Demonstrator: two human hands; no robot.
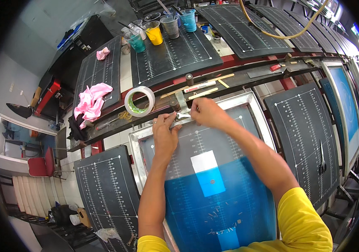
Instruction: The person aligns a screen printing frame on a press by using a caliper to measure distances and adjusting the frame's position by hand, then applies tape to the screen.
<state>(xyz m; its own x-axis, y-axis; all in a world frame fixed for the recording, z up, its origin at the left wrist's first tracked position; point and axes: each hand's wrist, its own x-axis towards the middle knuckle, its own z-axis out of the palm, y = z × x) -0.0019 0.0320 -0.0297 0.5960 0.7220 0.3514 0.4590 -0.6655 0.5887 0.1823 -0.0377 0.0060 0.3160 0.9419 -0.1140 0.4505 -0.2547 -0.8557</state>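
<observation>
A silk-screen frame (261, 119) with a pale metal rim lies in front of me, its mesh (251, 197) blue in the near part and see-through in the far part. Under the mesh shows a white sheet (203, 161), tinted blue where the coating covers it. At the frame's far rim, my right hand (209, 112) is closed around one end of a small silver wrench (183, 115). My left hand (166, 134) is beside it, fingertips pinched near the wrench's other end and a metal bracket (181, 101); what they grip is hidden.
A tape roll (140, 101), a marker (200, 86) and wooden sticks lie on the rail beyond. Several paint cups, including a yellow one (154, 34), stand on a far black board (175, 59). Pink cloth (93, 101) lies left; scissors (322, 159) rest on the right board.
</observation>
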